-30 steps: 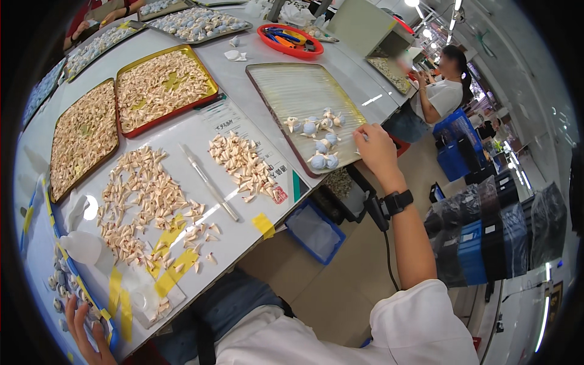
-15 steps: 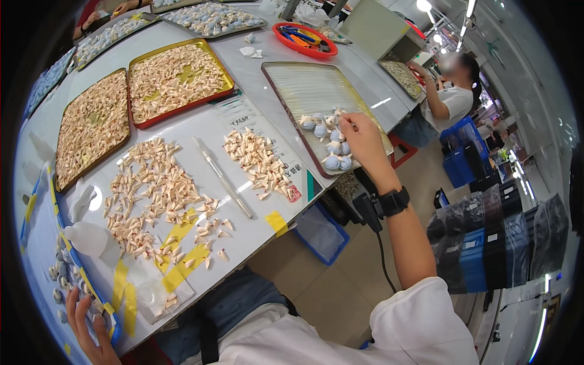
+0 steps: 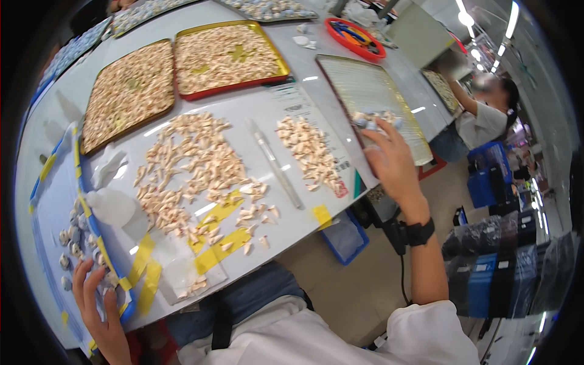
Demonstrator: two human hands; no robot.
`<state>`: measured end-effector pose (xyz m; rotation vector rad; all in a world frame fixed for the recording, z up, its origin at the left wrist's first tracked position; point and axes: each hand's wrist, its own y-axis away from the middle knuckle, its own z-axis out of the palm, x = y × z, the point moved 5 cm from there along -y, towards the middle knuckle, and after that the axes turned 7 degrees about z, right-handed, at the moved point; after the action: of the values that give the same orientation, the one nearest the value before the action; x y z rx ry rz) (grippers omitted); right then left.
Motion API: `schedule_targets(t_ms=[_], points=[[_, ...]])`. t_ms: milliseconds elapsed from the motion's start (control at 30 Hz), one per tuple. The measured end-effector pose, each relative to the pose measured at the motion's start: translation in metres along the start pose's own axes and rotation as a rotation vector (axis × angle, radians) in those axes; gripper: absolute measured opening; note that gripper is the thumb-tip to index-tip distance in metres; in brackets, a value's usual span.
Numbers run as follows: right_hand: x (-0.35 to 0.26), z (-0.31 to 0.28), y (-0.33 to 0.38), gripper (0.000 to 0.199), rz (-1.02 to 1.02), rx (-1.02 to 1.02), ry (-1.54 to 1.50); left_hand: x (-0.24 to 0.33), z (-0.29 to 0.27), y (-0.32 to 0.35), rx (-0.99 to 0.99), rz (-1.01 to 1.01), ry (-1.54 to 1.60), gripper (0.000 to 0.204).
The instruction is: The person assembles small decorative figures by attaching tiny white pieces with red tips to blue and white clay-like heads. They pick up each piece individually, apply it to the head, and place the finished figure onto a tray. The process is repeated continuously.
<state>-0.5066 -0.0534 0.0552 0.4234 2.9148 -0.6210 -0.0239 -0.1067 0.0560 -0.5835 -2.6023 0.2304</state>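
Observation:
My right hand (image 3: 394,167) is over the near part of a clear ribbed tray (image 3: 389,91), its fingers apart. Beside its fingertips sit small round blue-and-white figures (image 3: 368,119), partly covered by the hand. At the lower left, my left hand (image 3: 97,304) rests with spread fingers over the near end of a blue-lined tray (image 3: 52,243). Several small blue-and-white figures (image 3: 74,234) lie there close to its fingertips. Between the hands, small cream pointed pieces (image 3: 188,158) are spread on the white table, with a second heap (image 3: 307,152) nearer my right hand.
A clear-barrelled pen-like tool (image 3: 277,167) lies between the heaps. A white squeeze bottle (image 3: 112,207) stands by the blue-lined tray. Two trays (image 3: 234,88) (image 3: 128,91) of cream pieces lie farther back. A red basket (image 3: 354,39) holds tools. Another person (image 3: 486,118) works at the right.
The whole view has shifted, so the table appears farther right. My right hand has gone from pinching at the figures to spread fingers nearer me. My left hand stays at the blue-lined tray.

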Motion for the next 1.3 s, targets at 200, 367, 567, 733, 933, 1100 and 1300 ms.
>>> schedule_targets(t_ms=[200, 367, 567, 733, 933, 1100, 1300], points=[[0.03, -0.009, 0.004, 0.025, 0.011, -0.052, -0.035, -0.002, -0.004, -0.004, 0.05, -0.098, 0.056, 0.021], [-0.001, -0.025, -0.005, 0.025, 0.064, 0.037, -0.006, -0.003, -0.023, -0.016, 0.151, -0.013, -0.013, 0.035], [-0.12, -0.002, -0.028, 0.027, -0.222, -0.247, -0.406, 0.01, 0.012, -0.03, -0.102, 0.037, -0.046, 0.038], [-0.182, 0.022, -0.043, 0.019, -0.474, -0.345, -0.445, 0.005, -0.01, -0.02, -0.035, -0.069, 0.007, 0.035], [-0.191, 0.051, -0.051, 0.011, -0.387, -0.53, -0.39, -0.013, -0.026, -0.001, 0.009, -0.43, 0.077, 0.031], [-0.194, 0.047, -0.049, 0.01, -0.298, -0.551, -0.383, -0.004, -0.014, -0.005, 0.088, -0.232, 0.136, 0.034], [-0.201, 0.048, -0.049, 0.009, -0.308, -0.556, -0.36, -0.004, -0.012, -0.004, 0.135, -0.101, 0.184, 0.031]])
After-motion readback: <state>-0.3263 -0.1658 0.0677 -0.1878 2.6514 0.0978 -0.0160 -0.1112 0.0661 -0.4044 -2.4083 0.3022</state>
